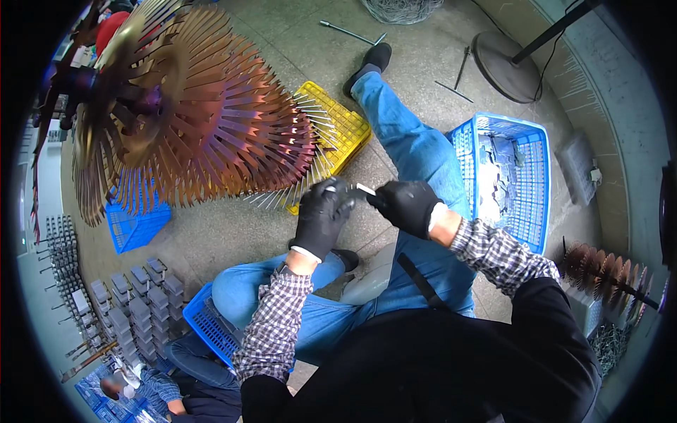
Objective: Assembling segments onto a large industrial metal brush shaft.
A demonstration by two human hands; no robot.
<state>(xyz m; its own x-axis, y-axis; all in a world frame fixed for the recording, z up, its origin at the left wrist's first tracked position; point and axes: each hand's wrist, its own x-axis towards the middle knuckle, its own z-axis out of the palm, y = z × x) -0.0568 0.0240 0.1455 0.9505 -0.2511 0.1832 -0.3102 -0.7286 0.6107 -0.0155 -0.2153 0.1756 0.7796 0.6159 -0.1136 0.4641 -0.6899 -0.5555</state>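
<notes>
Both my hands wear black gloves and meet in front of my knees. A small thin flat piece, with a bright pale edge, spans the gap between them. My right hand is closed, pinching its right end. Closed fingers of my left hand are at its other end, where dark gloves hide most of it. Just beyond my left hand stands a large round rack of coppery-purple metal strips, fanned out in layers. Right of my leg, a blue plastic crate holds many thin flat metal pieces.
A yellow crate sits under the rack's edge. Blue crates stand at left and beside my left knee. T-shaped metal tools lie near a round stand base. Grey block stacks and another seated person are lower left.
</notes>
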